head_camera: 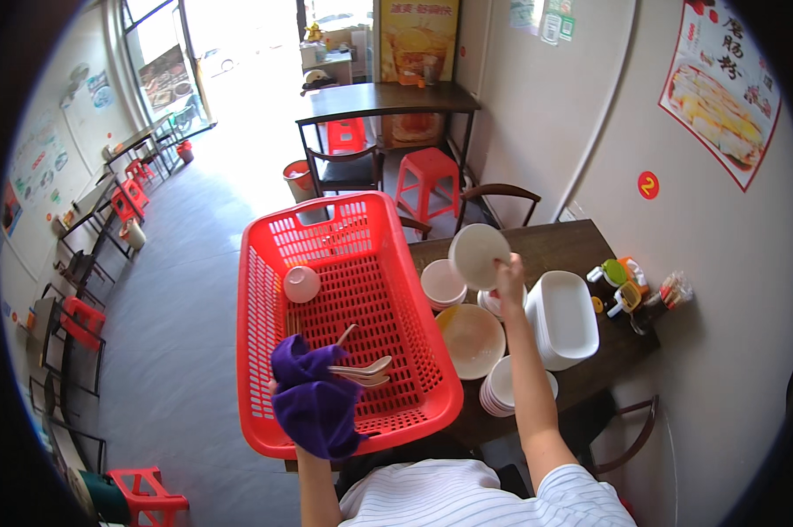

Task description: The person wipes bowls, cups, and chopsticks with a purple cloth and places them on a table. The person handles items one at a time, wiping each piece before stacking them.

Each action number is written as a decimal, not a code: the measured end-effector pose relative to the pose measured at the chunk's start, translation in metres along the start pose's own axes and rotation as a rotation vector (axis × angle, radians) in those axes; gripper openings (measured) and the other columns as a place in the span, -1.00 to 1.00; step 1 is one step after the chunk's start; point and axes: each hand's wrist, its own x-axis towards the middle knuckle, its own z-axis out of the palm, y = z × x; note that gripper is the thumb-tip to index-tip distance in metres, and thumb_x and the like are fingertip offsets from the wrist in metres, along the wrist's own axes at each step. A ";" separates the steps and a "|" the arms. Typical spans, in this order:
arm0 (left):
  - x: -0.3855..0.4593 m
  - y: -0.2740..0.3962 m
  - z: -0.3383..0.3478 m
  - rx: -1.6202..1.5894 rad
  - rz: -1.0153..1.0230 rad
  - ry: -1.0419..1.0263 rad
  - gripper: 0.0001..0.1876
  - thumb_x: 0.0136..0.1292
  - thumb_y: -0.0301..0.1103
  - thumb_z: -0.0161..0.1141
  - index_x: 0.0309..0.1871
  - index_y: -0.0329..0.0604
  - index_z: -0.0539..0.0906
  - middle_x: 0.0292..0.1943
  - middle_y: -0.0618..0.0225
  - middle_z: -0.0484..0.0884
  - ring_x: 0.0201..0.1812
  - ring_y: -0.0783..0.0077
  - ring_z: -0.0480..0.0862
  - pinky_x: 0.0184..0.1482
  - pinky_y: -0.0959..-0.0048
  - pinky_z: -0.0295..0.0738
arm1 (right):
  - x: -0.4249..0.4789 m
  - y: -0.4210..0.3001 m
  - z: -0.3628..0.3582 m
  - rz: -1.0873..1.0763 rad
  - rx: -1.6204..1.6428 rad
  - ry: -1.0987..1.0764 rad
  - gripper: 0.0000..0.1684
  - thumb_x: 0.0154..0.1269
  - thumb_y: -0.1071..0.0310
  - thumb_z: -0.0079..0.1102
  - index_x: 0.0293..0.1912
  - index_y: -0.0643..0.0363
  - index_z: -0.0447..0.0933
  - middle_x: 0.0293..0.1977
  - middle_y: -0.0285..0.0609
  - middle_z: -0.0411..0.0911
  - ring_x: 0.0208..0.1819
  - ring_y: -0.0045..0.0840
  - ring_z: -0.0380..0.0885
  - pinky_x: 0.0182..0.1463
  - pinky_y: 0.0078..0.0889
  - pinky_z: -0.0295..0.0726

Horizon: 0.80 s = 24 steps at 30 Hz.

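Observation:
My right hand (511, 280) grips a pale bowl (480, 257) above stacked dishes on the dark wooden table (567, 247). Below it are a small bowl stack (444, 282), a large stained bowl (472, 340), another bowl stack (502, 385) and a pile of white rectangular trays (569, 315). A purple cloth (320, 402) covers most of my left hand (274, 387), which holds it over the near left part of a red plastic basket (446, 388). Inside the basket lie a small cup-like bowl (302, 284), chopsticks (293, 323) and several soup spoons (370, 370), beside the cloth.
Condiment bottles (623, 296) and a holder of wrapped utensils (663, 296) stand by the wall. Beyond the basket are a red stool (428, 174), a chair (345, 172), a bin (299, 178) and another table (390, 97). A wooden chair (633, 441) is at the right.

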 end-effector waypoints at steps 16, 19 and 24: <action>0.002 -0.011 -0.032 0.530 0.635 0.088 -0.46 0.04 -0.30 0.08 0.11 -0.27 0.26 -0.15 0.27 0.48 -0.19 0.42 0.48 -0.02 0.43 0.30 | 0.050 0.110 -0.069 0.381 -0.844 0.083 -0.33 0.10 0.15 -0.24 0.02 0.57 0.06 -0.14 0.38 0.34 -0.06 0.01 0.37 0.03 -0.19 0.34; 0.005 -0.021 -0.035 0.314 0.496 0.198 -0.51 0.07 -0.29 0.05 0.09 -0.27 0.28 -0.18 0.23 0.49 -0.18 0.40 0.48 -0.03 0.46 0.29 | 0.036 0.075 -0.062 0.170 -1.109 -0.049 -0.37 0.12 0.03 -0.16 -0.09 0.47 0.19 -0.23 0.24 0.43 -0.16 -0.08 0.46 -0.10 -0.16 0.42; 0.013 -0.021 -0.020 0.353 0.439 0.574 -0.61 0.25 -0.18 -0.16 0.01 -0.31 0.31 -0.26 0.19 0.52 -0.24 0.38 0.51 -0.08 0.45 0.33 | -0.005 -0.017 -0.002 -0.494 -1.083 -0.202 -0.70 0.12 0.13 -0.04 -0.29 0.18 0.35 -0.52 -0.01 0.52 -0.46 -0.15 0.52 -0.40 -0.15 0.46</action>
